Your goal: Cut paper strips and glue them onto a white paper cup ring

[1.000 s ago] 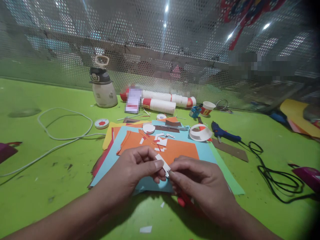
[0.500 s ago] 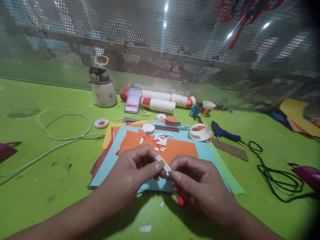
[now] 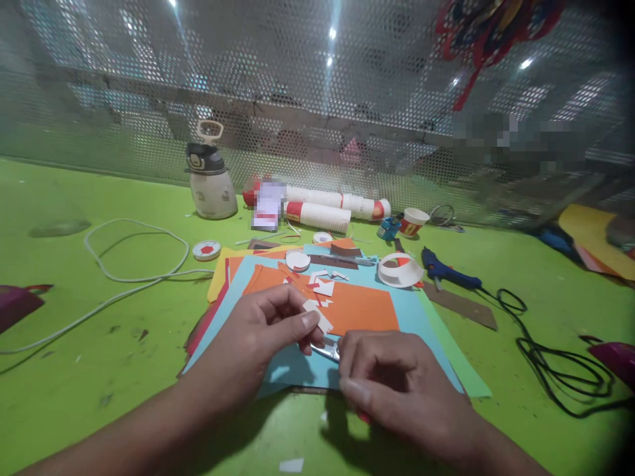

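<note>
White paper piece (image 3: 317, 316) rests in the left hand (image 3: 268, 330) alone

Raised over the stacked sheets, the piece is pinched between the left thumb and fingers. Half a second ago the right hand (image 3: 397, 380) had its fingertips at the piece's lower corner; now it has drawn away, leaving one hand to steady the paper. It curls around scissors (image 3: 327, 351), their metal showing just below the piece; whether they touch the left fingers, I cannot tell.

Across the green table (image 3: 99, 383), from the left, stand a bottle (image 3: 213, 192), an orange sheet (image 3: 367, 311) bearing scraps (image 3: 325, 287), stacked paper cups (image 3: 322, 217) behind, a white ring (image 3: 404, 281) and a blue glue gun (image 3: 451, 271). Beyond, a perforated screen (image 3: 317, 119) glints with lights.
</note>
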Tool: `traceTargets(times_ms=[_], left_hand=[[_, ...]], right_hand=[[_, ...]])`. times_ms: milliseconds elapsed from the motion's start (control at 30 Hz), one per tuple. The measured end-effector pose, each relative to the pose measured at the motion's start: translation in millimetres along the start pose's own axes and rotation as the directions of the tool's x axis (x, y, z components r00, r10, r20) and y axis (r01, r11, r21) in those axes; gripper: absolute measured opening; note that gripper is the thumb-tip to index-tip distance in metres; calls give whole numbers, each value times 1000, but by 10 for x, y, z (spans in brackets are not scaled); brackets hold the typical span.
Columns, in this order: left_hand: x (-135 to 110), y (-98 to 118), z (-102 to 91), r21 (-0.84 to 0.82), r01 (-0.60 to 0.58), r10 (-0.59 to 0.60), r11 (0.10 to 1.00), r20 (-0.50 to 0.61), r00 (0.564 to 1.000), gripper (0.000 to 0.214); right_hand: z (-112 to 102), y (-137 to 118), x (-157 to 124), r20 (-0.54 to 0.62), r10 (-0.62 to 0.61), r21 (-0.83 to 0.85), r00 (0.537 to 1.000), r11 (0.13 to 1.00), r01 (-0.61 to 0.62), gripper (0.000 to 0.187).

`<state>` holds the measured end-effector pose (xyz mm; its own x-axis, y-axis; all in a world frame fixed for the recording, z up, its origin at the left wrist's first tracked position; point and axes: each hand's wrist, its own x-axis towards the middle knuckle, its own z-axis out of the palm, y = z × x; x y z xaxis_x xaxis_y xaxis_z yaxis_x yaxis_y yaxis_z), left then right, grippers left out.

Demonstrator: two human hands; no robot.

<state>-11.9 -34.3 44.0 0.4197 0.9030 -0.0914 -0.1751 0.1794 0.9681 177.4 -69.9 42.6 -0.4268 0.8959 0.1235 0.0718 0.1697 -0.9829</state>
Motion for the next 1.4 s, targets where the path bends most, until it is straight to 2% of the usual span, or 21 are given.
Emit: traceTargets(times_ms=[100, 200, 333, 900, 1133, 1300, 1400], left_hand=[[-9, 1, 28, -29, 38, -37, 999, 39, 999, 12], [-11, 9, 42, -15, 48, -47, 999, 59, 997, 12], [-8, 17, 47, -15, 56, -55, 998, 60, 997, 11], [1, -9, 28, 26, 40, -42, 999, 98, 994, 13], [1, -17, 39, -35, 67, -64, 997, 100, 993, 12], [-9, -43, 34, -61, 74, -68, 995, 93, 993, 11], [-6, -47, 30, -63, 75, -68, 995, 96, 993, 11]], right_hand=[[6, 34, 20, -76, -14, 46, 997, 999, 17, 16], [23, 2, 30, -132, 100, 130, 986, 988, -83, 8], [27, -55, 29, -118, 207, 207, 971, 962, -180, 9], [11, -34, 33, -132, 166, 98, 977, 983, -154, 12], [17, -30, 2, -138, 80, 7, 987, 997, -80, 14], [14, -50, 25, -163, -142, -300, 976, 950, 88, 17], [18, -31, 25, -150, -231, -395, 961, 906, 156, 18]])
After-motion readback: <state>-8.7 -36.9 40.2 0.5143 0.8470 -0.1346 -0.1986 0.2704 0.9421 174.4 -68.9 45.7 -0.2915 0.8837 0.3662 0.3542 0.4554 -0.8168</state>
